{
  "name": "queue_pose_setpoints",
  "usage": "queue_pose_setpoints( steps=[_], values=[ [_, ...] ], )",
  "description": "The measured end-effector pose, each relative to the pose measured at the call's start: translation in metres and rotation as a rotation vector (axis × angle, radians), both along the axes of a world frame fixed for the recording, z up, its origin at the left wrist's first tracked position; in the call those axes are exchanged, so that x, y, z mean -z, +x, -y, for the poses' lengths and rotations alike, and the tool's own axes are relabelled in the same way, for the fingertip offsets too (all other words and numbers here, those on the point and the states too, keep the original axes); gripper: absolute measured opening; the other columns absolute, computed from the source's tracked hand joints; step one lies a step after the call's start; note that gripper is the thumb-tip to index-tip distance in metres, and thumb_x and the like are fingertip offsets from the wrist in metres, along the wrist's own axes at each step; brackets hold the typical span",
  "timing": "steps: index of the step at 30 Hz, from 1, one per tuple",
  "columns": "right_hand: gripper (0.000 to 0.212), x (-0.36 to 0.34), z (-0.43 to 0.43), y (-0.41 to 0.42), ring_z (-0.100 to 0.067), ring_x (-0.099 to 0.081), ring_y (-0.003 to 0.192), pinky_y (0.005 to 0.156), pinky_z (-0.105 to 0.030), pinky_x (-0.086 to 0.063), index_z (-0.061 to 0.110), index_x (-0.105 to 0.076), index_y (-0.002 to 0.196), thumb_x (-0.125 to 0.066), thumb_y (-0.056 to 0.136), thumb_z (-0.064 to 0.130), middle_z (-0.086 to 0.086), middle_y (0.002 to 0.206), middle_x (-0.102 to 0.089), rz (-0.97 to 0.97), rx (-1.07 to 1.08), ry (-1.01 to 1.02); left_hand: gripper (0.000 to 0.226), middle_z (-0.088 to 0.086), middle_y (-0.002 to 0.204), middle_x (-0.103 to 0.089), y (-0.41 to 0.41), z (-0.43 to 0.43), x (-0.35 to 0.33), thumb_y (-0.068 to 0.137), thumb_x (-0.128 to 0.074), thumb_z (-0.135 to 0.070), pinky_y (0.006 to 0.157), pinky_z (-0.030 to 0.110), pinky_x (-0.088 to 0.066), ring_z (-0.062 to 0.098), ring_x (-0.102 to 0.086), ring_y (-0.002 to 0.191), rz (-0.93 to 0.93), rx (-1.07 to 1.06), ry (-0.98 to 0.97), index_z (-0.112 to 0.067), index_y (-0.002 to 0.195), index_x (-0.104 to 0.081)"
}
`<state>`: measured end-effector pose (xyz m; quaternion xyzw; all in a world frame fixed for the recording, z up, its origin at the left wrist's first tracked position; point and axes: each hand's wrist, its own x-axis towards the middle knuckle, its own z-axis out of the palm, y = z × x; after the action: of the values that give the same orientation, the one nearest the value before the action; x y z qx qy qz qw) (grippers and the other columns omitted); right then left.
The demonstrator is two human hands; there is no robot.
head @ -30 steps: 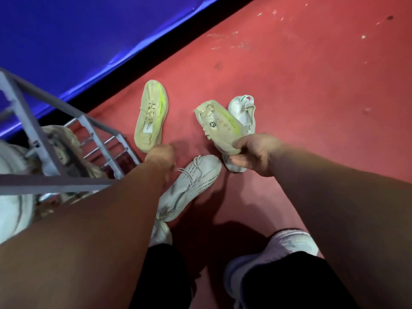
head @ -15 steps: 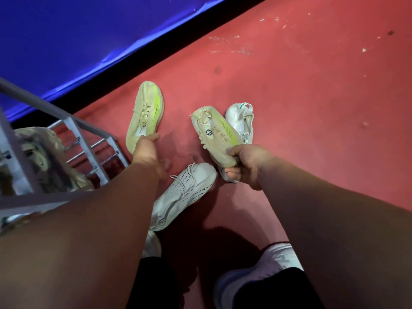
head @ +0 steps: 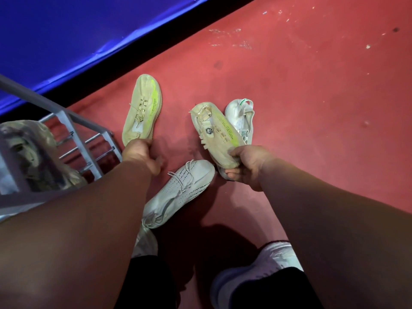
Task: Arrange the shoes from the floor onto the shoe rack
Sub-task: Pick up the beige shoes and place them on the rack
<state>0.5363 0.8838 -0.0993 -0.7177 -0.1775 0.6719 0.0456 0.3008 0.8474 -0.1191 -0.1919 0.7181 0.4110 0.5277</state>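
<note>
Two tan shoes with neon-yellow stripes are in play. One tan shoe (head: 142, 108) lies on the red floor, and my left hand (head: 141, 156) closes on its heel end. The other tan shoe (head: 217, 134) is lifted and tilted, with my right hand (head: 246, 165) gripping its heel. A white shoe with green trim (head: 242, 117) lies on the floor just behind it. Between my arms a white laced shoe (head: 180, 190) rests on the floor. The grey metal shoe rack (head: 82, 141) stands at the left.
A camouflage-patterned shoe (head: 33, 157) sits on the rack. A blue wall (head: 78, 30) with a black base strip runs behind the rack. My own white shoes (head: 263, 268) stand at the bottom. Open red floor (head: 323, 97) spreads to the right.
My left hand moved forward from near the white laced shoe to the heel of the tan shoe on the floor and closed on it. My right hand kept its shoe, nearly still.
</note>
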Motion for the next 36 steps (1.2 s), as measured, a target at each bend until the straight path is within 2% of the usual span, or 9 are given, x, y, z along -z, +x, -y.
queue_pose_setpoints(
  steps=[5, 12, 21, 24, 26, 28, 31, 33, 36],
  values=[
    [0.009, 0.002, 0.000, 0.000, -0.028, -0.068, 0.081, 0.048, -0.027, -0.057, 0.011, -0.058, 0.097, -0.061, 0.098, 0.019, -0.016, 0.093, -0.071, 0.009, 0.003, -0.005, 0.054, -0.011, 0.127, -0.062, -0.003, -0.002, -0.005, 0.100, -0.043, -0.004, 0.104, 0.051, -0.043, 0.019, -0.059, 0.108, -0.003, -0.142, 0.067, -0.045, 0.133, -0.056],
    [0.010, 0.003, 0.002, -0.001, -0.029, -0.071, 0.083, 0.050, -0.028, -0.058, 0.011, -0.058, 0.101, -0.062, 0.098, 0.019, -0.018, 0.099, -0.075, 0.019, -0.008, -0.002, 0.010, 0.001, 0.093, -0.060, 0.000, -0.005, -0.013, 0.095, -0.060, -0.010, 0.083, 0.046, -0.055, 0.023, -0.061, 0.087, 0.007, -0.148, -0.038, -0.016, 0.086, -0.062],
    [0.011, 0.007, 0.004, -0.003, -0.027, -0.069, 0.073, 0.054, -0.030, -0.059, 0.011, -0.059, 0.101, -0.063, 0.098, 0.021, -0.016, 0.091, -0.073, 0.034, -0.019, 0.001, 0.028, -0.003, 0.088, -0.063, -0.002, 0.008, -0.004, 0.093, -0.059, -0.007, 0.036, 0.017, -0.045, 0.015, -0.061, 0.071, -0.167, -0.022, -0.091, -0.020, 0.116, -0.066],
    [0.014, 0.009, 0.004, -0.005, -0.026, -0.069, 0.067, 0.052, -0.029, -0.060, 0.010, -0.060, 0.104, -0.065, 0.097, 0.021, -0.016, 0.090, -0.074, 0.037, -0.018, 0.001, 0.032, -0.001, 0.105, -0.062, 0.006, 0.010, 0.007, 0.100, -0.053, -0.016, 0.061, 0.018, -0.049, 0.028, -0.069, 0.105, -0.266, 0.267, -0.131, -0.014, 0.132, -0.062],
    [0.015, 0.010, 0.006, -0.005, -0.025, -0.069, 0.064, 0.052, -0.029, -0.060, 0.010, -0.060, 0.105, -0.065, 0.097, 0.021, -0.015, 0.089, -0.073, 0.038, -0.018, 0.003, 0.039, 0.003, 0.118, -0.058, 0.013, 0.009, 0.012, 0.106, -0.045, -0.016, 0.061, 0.016, -0.044, 0.029, -0.059, 0.127, -0.342, 0.479, -0.155, -0.011, 0.143, -0.054],
    [0.015, 0.011, 0.007, -0.003, -0.025, -0.069, 0.065, 0.054, -0.030, -0.060, 0.010, -0.060, 0.106, -0.065, 0.097, 0.022, -0.015, 0.091, -0.073, 0.037, -0.024, -0.004, 0.038, 0.002, 0.114, -0.060, 0.015, 0.008, 0.011, 0.106, -0.044, -0.012, 0.056, 0.012, -0.042, 0.028, -0.059, 0.126, -0.410, 0.701, -0.191, -0.009, 0.142, -0.055],
    [0.016, 0.010, 0.007, -0.001, -0.025, -0.070, 0.069, 0.053, -0.029, -0.060, 0.010, -0.060, 0.109, -0.064, 0.098, 0.022, -0.015, 0.093, -0.073, 0.042, -0.025, 0.000, 0.037, 0.004, 0.094, -0.061, 0.017, 0.009, 0.015, 0.095, -0.060, -0.016, 0.052, 0.011, -0.046, 0.025, -0.066, 0.095, -0.430, 1.035, -0.239, -0.006, 0.130, -0.063],
    [0.016, 0.009, 0.006, -0.002, -0.025, -0.069, 0.068, 0.051, -0.029, -0.059, 0.010, -0.061, 0.110, -0.064, 0.098, 0.021, -0.014, 0.090, -0.073, 0.048, -0.026, 0.011, 0.046, 0.012, 0.116, -0.063, 0.019, 0.015, 0.019, 0.075, -0.070, -0.033, 0.081, 0.032, -0.058, 0.030, -0.063, 0.106, -0.423, 1.144, -0.310, -0.013, 0.116, -0.068],
    [0.018, 0.006, 0.007, -0.005, -0.029, -0.072, 0.074, 0.049, -0.028, -0.058, 0.009, -0.061, 0.112, -0.063, 0.098, 0.020, -0.015, 0.092, -0.074, 0.052, -0.027, 0.020, 0.025, 0.010, 0.139, -0.036, 0.026, 0.023, 0.022, 0.080, -0.071, -0.034, 0.113, 0.049, -0.038, 0.036, -0.038, 0.131, -0.515, 1.106, -0.314, -0.021, 0.101, -0.067]
  ],
)
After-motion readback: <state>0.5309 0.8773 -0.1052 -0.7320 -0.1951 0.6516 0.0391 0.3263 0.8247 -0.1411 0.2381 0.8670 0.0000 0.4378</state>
